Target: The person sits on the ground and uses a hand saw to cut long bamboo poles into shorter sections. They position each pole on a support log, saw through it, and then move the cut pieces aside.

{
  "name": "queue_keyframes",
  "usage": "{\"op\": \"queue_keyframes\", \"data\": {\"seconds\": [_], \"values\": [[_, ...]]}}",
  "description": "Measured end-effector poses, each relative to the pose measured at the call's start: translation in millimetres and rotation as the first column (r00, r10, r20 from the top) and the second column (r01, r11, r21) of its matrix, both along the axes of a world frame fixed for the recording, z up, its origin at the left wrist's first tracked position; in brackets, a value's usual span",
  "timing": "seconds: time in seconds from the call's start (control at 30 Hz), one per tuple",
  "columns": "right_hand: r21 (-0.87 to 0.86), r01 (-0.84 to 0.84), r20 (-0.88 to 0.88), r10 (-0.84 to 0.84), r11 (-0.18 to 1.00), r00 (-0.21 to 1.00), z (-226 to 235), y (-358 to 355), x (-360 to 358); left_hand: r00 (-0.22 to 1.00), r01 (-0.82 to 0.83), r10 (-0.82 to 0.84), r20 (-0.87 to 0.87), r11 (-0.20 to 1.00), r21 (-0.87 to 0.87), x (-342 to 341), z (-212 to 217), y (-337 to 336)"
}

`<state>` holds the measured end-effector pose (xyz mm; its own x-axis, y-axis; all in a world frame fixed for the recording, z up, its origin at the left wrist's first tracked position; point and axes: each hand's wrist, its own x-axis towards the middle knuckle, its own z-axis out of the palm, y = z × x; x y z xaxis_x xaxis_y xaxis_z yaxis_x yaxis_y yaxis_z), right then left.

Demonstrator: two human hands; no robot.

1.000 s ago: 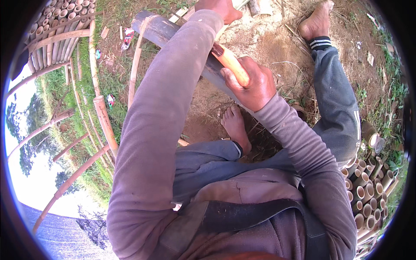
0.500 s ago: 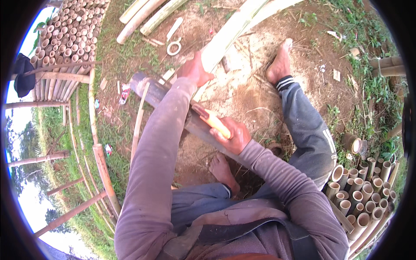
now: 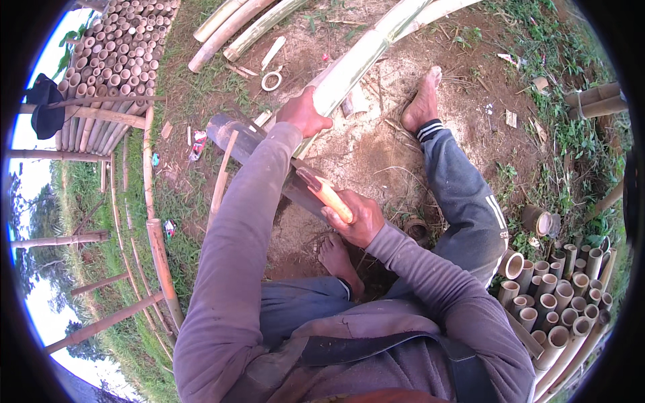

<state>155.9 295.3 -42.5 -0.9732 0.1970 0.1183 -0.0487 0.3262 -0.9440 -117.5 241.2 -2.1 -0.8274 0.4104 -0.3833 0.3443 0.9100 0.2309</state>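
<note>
My left hand (image 3: 304, 114) is wrapped round the near end of a long pale-green bamboo pole (image 3: 363, 59), which slants away to the upper right. My right hand (image 3: 359, 218) grips the orange handle of a hand saw (image 3: 329, 197) with a dark brown collar. The saw points toward the upper left, and my left forearm hides most of its blade. Beneath both arms a thick dark pole (image 3: 232, 134) lies slantwise over the ground. A thin split strip of bamboo (image 3: 224, 171) leans beside my left forearm.
Cut bamboo tubes (image 3: 545, 295) stand bundled at the lower right; many more (image 3: 111, 50) are stacked at the upper left. Longer bamboo poles (image 3: 235, 30) lie at the top. A bamboo ring (image 3: 271, 80) and pale sawdust (image 3: 376, 127) lie on the soil near my bare feet (image 3: 422, 101).
My view has shifted slightly. My right hand and the saw handle stay near the same spot, with the handle tilted a little steeper; my left hand keeps its hold on the bamboo pole.
</note>
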Motion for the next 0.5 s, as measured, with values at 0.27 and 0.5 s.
{"op": "queue_keyframes", "data": {"seconds": [0.27, 0.5], "values": [[-0.021, 0.023, 0.031, -0.022, 1.0, 0.999, 14.0, 18.6, 76.5, 0.992, 0.085, -0.091, 0.087, 0.993, 0.077, 79.0, -3.5, 19.6], [0.013, 0.043, 0.146, -0.044, 0.999, 0.988, 6.0, 25.5, 141.8, 0.982, 0.147, -0.136, 0.127, 0.986, -0.082, 128.6, -28.8, 43.0]]}}
